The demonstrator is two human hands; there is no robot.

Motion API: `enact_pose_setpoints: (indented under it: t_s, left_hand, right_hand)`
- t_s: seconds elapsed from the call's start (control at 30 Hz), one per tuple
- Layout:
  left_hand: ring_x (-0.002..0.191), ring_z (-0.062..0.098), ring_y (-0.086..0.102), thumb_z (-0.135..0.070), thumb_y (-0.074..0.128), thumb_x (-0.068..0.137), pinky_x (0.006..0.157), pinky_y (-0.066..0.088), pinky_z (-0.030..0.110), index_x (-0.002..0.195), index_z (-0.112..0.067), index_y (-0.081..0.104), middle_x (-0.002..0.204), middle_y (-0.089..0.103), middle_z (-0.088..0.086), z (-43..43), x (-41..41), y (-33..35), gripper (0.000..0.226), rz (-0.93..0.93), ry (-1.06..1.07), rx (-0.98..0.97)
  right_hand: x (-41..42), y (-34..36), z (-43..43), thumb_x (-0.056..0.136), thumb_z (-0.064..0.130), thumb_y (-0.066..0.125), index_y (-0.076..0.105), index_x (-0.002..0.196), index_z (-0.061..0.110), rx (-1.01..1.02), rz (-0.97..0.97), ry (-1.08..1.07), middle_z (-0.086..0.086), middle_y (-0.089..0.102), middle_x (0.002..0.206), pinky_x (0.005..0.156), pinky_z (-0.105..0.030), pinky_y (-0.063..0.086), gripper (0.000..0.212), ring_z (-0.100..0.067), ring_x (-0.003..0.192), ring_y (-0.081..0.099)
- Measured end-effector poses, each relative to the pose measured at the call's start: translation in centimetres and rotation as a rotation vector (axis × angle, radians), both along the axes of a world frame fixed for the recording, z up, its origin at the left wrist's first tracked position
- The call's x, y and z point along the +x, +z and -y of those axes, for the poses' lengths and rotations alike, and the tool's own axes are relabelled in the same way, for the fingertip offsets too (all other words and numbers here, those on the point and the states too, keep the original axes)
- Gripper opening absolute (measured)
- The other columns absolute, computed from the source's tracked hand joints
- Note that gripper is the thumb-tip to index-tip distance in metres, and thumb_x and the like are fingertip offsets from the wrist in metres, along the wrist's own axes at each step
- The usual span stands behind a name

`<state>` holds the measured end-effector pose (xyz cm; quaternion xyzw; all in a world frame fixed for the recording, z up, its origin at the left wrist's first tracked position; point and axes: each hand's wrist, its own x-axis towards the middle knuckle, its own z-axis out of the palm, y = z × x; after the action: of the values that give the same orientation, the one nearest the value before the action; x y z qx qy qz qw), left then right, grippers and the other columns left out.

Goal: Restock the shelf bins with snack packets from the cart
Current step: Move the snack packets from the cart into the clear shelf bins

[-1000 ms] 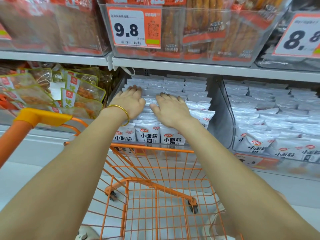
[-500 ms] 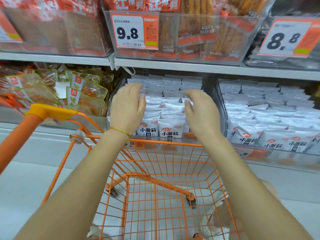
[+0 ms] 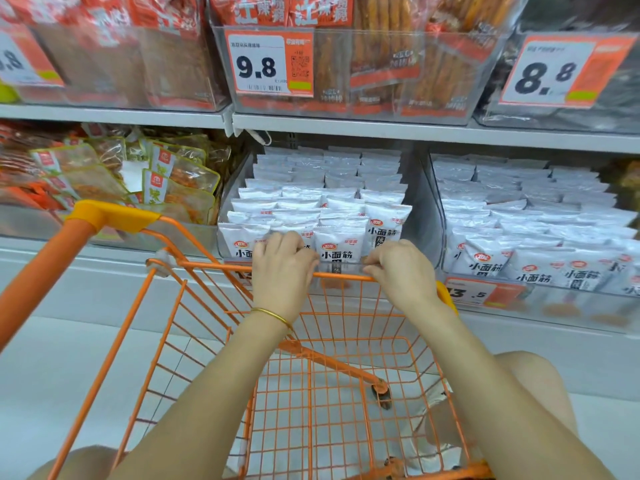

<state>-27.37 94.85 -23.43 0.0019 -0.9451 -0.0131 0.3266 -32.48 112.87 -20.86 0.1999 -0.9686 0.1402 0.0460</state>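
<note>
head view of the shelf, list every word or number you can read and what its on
"9.8": upper middle price tag
"8.8": upper right price tag
".8", start cut off: upper left price tag
"小面筋": white snack packets
"13.5": lower right price tag
Fine print on the tags and the lettering on the red packets above: too small or blurred to read.
</note>
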Motion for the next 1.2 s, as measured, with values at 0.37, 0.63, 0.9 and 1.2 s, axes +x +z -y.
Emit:
enact_pose_setpoints:
  t_s: [0.37,0.63,0.9,1.2]
  left_hand:
    - [0.069,0.025,0.055,-0.011,0.086,0.055,0.069,0.029,0.034,0.066,-0.023,0.073,0.066,0.055,-0.001,-0.1,-1.9,1.7,0.021,0.128,0.110,-0.050]
    - [0.068,0.024,0.053,-0.012,0.087,0.052,0.066,0.021,0.031,0.064,-0.025,0.072,0.067,0.055,-0.002,-0.7,-4.1,1.7,0.023,0.157,0.168,-0.088]
    - [0.070,0.026,0.052,-0.010,0.083,0.057,0.068,0.025,0.033,0.065,-0.021,0.071,0.069,0.057,0.000,-0.4,-5.2,1.3,0.019,0.108,0.196,-0.092]
    - [0.087,0.030,0.052,-0.011,0.068,0.077,0.075,0.034,0.038,0.082,-0.014,0.073,0.086,0.061,0.006,-0.1,-5.7,1.7,0.008,0.155,0.177,-0.047]
  right_hand:
    - [-0.7,-0.3,0.7,0.093,0.025,0.055,0.071,0.101,0.014,-0.122,-0.072,-0.015,-0.002,0.065,0.100,0.078,-0.029,0.043,0.021,-0.020,0.102,0.050]
    - [-2.9,-0.3,0.7,0.092,0.021,0.057,0.071,0.098,0.011,-0.132,-0.083,-0.046,-0.005,0.065,0.098,0.076,-0.027,0.036,0.018,-0.023,0.098,0.049]
    - [-3.5,-0.1,1.3,0.094,0.022,0.055,0.070,0.103,0.010,-0.122,-0.089,-0.042,-0.007,0.066,0.104,0.082,-0.032,0.043,0.022,-0.025,0.103,0.050]
    - [-4.1,0.5,1.6,0.094,0.020,0.055,0.071,0.098,0.008,-0.103,-0.055,-0.053,-0.007,0.066,0.103,0.082,-0.032,0.044,0.021,-0.026,0.104,0.051]
